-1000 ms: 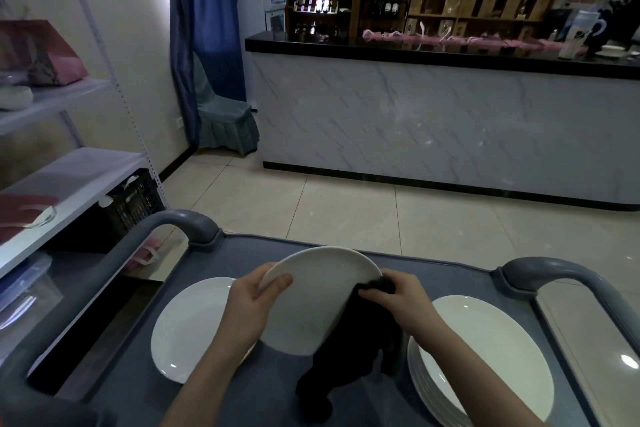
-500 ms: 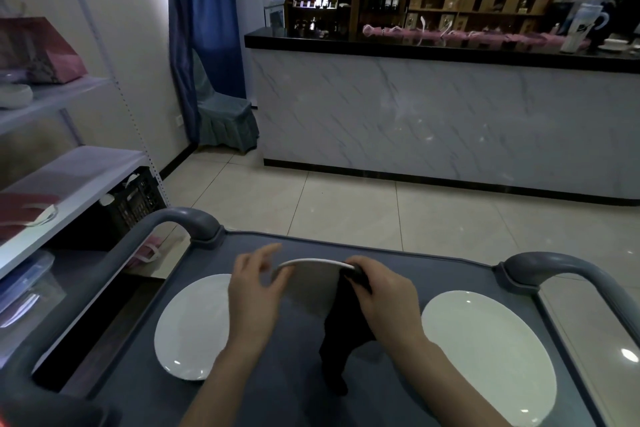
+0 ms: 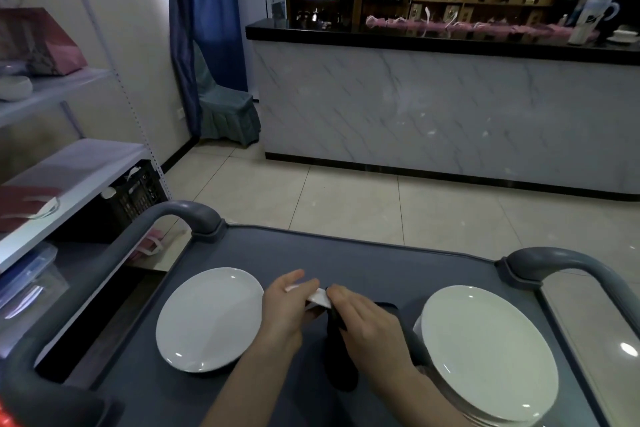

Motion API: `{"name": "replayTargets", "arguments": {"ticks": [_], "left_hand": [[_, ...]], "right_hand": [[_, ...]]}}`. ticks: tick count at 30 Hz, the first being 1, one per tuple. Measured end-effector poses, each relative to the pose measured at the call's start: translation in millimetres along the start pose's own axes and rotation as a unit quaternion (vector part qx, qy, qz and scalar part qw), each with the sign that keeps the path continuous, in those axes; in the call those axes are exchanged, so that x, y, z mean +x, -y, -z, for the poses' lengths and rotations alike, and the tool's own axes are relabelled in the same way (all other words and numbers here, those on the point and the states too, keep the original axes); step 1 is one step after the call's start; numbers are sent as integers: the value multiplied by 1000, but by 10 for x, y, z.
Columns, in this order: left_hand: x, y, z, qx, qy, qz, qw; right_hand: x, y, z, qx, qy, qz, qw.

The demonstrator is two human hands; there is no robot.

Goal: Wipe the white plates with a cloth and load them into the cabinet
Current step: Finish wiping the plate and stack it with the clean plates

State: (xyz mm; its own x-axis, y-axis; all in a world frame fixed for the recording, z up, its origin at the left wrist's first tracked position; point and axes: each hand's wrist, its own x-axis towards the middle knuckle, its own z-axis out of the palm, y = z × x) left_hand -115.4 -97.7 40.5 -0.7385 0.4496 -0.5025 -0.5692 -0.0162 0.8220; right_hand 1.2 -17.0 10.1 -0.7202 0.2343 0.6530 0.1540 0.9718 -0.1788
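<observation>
So here we're mid-wipe. The plate [image 3: 319, 296] is up off the cart [image 3: 363, 260], held between both hands and tipped so we only see its thin white edge. Our left hand [image 3: 282, 314] grips it at the rim, with the fingers [image 3: 294, 279] curled over the far side. Our right hand [image 3: 369, 326] is closed on the dark cloth [image 3: 341, 357] and presses it against the plate, while the rest of the cloth hangs down towards the cart.

A lone plate [image 3: 207, 319] lies flat just left of our hands, and a stack [image 3: 485, 350] of more plates sits to the right.

Handling-wise, these look like glazed ceramic: stiff, a bit heavy, slick and chippy if they knock together. We'd say grab at the rim with the thumb on top and the fingers underneath, then let the cloth hand do the rubbing while the other one keeps the plate from spinning. The cloth is soft and floppy, so bunch it up or it just drags. Set plates down gently on the others.

There's a shelving rack [image 3: 69, 163] off to the left, but we can't tell from here which unit is the cabinet.
</observation>
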Motion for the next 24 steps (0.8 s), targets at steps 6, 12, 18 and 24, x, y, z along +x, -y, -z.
{"name": "replayTargets", "arguments": {"ticks": [6, 12, 18, 24], "left_hand": [[159, 96, 153, -61, 4, 11, 998], [268, 118, 356, -32, 69, -45, 996], [259, 84, 420, -12, 153, -92, 984], [169, 66, 381, 28, 172, -119, 977]], "right_hand": [[-21, -51, 85, 69, 107, 35, 991], [125, -232, 154, 112, 218, -36, 969], [337, -242, 168, 37, 131, -78, 988], [602, -131, 176, 75, -6, -194, 978]]}}
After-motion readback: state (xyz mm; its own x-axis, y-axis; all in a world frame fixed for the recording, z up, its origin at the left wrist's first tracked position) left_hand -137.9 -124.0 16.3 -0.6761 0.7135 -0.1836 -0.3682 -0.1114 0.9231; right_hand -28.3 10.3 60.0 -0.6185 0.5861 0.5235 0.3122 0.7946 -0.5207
